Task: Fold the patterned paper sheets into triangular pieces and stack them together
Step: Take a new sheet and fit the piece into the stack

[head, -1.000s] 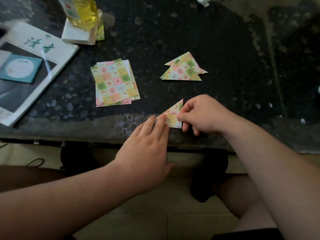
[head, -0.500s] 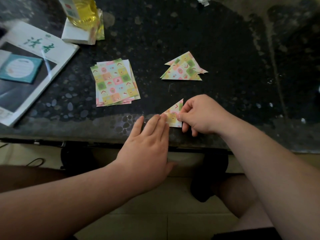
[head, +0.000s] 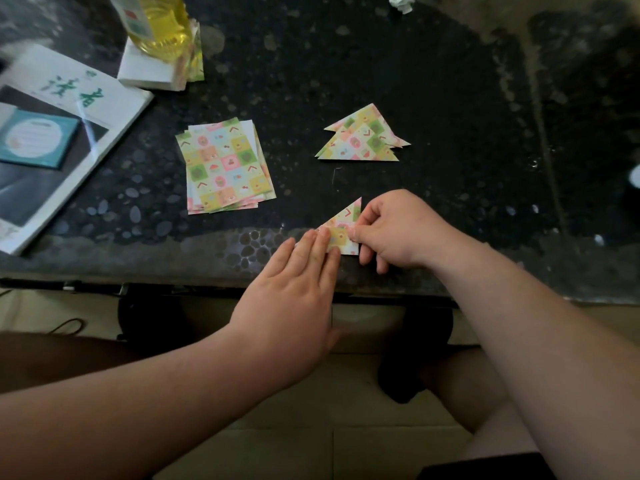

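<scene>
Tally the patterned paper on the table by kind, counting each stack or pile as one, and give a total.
stack of flat patterned sheets: 1
pile of folded triangles: 1
lone triangle: 1
Total: 3

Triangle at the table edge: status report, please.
Left hand flat, pressing triangle. Right hand pinches its right edge. Finished pile and unfolded sheets lie apart, nothing blocking.

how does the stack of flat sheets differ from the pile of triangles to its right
The sheet stack is flat, unfolded rectangles; the triangle pile is folded pieces. The sheet stack lies left of the triangle pile. Both show the same pastel checked print and lie untouched on the dark table.
</scene>
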Motion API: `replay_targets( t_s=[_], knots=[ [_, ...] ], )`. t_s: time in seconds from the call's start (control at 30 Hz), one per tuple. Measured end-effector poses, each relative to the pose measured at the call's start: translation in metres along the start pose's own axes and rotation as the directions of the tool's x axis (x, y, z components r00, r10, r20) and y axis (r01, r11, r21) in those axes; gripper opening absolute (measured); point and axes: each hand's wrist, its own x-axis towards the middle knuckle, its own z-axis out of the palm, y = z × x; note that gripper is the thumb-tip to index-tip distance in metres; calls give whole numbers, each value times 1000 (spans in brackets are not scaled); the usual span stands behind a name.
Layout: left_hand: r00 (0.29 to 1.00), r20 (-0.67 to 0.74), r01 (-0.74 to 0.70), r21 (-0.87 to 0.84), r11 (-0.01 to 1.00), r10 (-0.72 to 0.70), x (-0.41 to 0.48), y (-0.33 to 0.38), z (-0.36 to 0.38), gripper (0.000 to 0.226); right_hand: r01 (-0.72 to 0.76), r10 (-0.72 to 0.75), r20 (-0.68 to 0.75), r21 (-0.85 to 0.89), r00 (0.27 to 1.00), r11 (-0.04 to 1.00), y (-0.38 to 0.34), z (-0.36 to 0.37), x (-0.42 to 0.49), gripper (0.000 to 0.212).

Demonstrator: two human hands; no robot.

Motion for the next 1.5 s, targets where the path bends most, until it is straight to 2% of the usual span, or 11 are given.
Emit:
replay_targets(
  t_s=[0.1,0.23,0.33,0.7,0.97,1.07,1.17,1.27,1.37,1.43,1.5],
  knots=[
    [1000,-13,12,-9,1000,-12,0,1,1,100,-8,8,7,8,1000,1000,0,-1,-1,18],
    [995,-101,15,-62,998,-21,-2,-3,6,103,-13,12,10,12,1000,1000,0,-2,-2,19],
    [1000,-1,31,-59,998,-31,0,3,6,108,-19,19,16,22,1000,1000,-1,-3,-2,17],
    [988,109,112,9,994,-113,18,37,5,132,-5,5,12,-7,1000,1000,-5,-5,-6,20],
    [980,125,159,-33,987,-153,-10,20,1,119,73,-74,-52,-28,996,997,3,0,-9,17],
    [985,81,169,-206,964,-156,-22,4,-16,108,167,-173,-99,-67,980,984,7,-1,-14,17],
    [967,-12,207,-548,811,-255,-23,-18,-42,81,326,-348,-164,-147,923,934,13,-6,-24,14],
    [931,-99,159,-755,636,-351,-13,-42,-53,40,541,-594,-182,-268,784,797,24,-8,-37,5],
    [958,-61,148,-734,663,-281,3,-53,-51,15,650,-727,-110,-372,678,662,34,2,-44,8],
    [974,13,167,-722,672,-227,12,-54,-46,12,685,-764,-97,-382,637,620,38,7,-46,8],
    [976,95,197,-760,620,-194,18,-52,-40,14,706,-787,-100,-385,609,595,40,7,-47,10]
  ],
)
